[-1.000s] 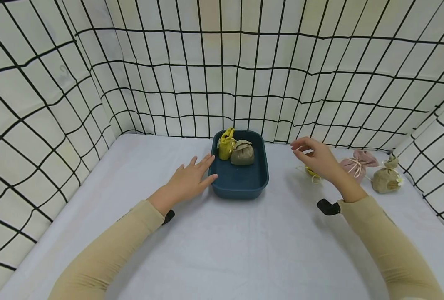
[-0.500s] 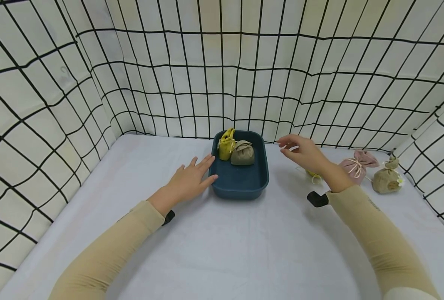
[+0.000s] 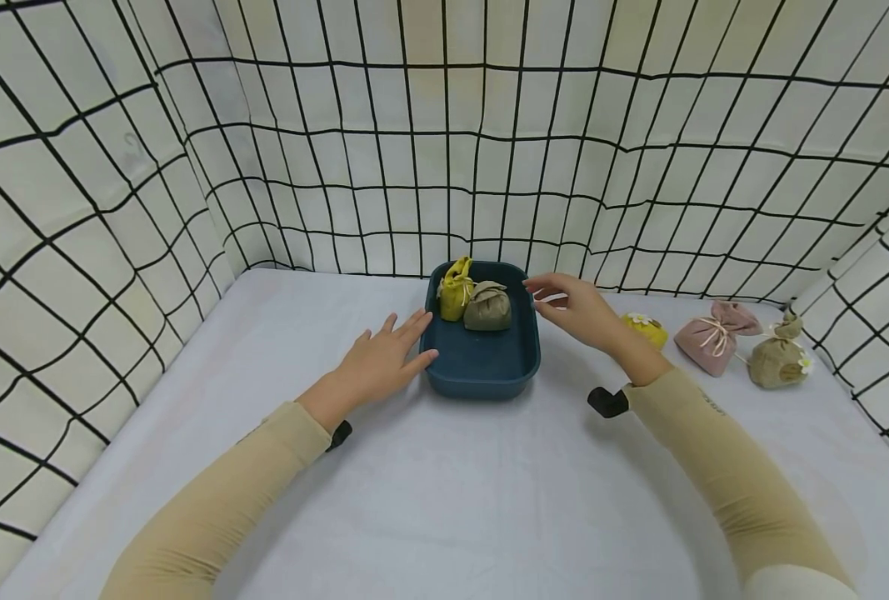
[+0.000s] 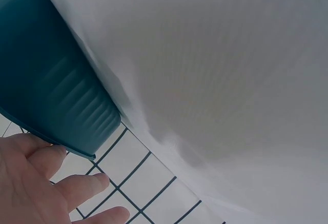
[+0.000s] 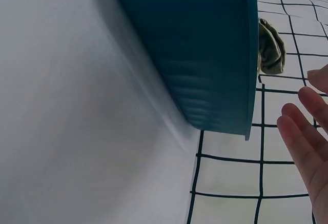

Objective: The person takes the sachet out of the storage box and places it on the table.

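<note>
A dark blue plastic bin [image 3: 481, 367] stands on the white surface, holding a yellow drawstring pouch [image 3: 455, 293] and an olive-brown pouch [image 3: 487, 307] at its far end. My left hand [image 3: 377, 358] lies with fingers spread at the bin's left rim; in the left wrist view its fingertips [image 4: 56, 155] touch that rim. My right hand [image 3: 575, 310] hovers at the far right corner of the bin, fingers loosely bent and holding nothing. The right wrist view shows its fingers [image 5: 302, 137] apart from the bin wall [image 5: 205, 55], with the olive-brown pouch [image 5: 270, 49] showing above the rim.
To the right lie a yellow pouch [image 3: 646, 331] with white flowers, a pink drawstring pouch [image 3: 716, 337] and a tan pouch [image 3: 777, 358] with a flower. Black grid netting [image 3: 489, 133] over white cloth walls in the back and both sides.
My right hand has moved left from above the yellow pouch to the bin's right rim, uncovering that pouch. My left hand and the bin have stayed in place.
</note>
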The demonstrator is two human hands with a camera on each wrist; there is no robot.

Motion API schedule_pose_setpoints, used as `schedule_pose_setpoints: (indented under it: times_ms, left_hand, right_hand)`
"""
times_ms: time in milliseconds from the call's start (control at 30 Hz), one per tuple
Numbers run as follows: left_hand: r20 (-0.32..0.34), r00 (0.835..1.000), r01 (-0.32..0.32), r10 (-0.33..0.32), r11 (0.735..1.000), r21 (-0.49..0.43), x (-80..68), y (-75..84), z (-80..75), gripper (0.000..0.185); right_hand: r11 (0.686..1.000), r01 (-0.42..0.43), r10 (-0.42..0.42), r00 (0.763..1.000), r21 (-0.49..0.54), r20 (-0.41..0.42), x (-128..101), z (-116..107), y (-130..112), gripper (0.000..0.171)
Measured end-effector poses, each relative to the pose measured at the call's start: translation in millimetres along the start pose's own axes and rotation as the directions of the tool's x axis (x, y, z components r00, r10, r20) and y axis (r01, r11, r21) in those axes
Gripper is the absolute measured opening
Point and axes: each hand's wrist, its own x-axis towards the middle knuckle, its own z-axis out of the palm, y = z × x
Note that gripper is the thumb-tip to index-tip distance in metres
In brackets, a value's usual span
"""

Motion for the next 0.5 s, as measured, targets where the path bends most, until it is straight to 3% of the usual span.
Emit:
schedule_pose_setpoints:
  times_ms: [267, 500]
  left_hand:
    - [0.000, 1.000, 0.000, 0.000, 1.000, -0.002, 0.4, -0.8, 1.1, 0.072]
    - [0.010, 1.000, 0.003, -0.003, 1.000, -0.003, -0.2, 0.3, 0.0, 0.072]
  right_hand:
    - [1.000, -0.004, 0.004, 1.000, 0.024, 0.007, 7.6, 9.4, 3.5, 0.039]
    - [0.998, 0.060, -0.059, 0.998, -0.020, 0.023, 10.6, 16.8, 6.0, 0.044]
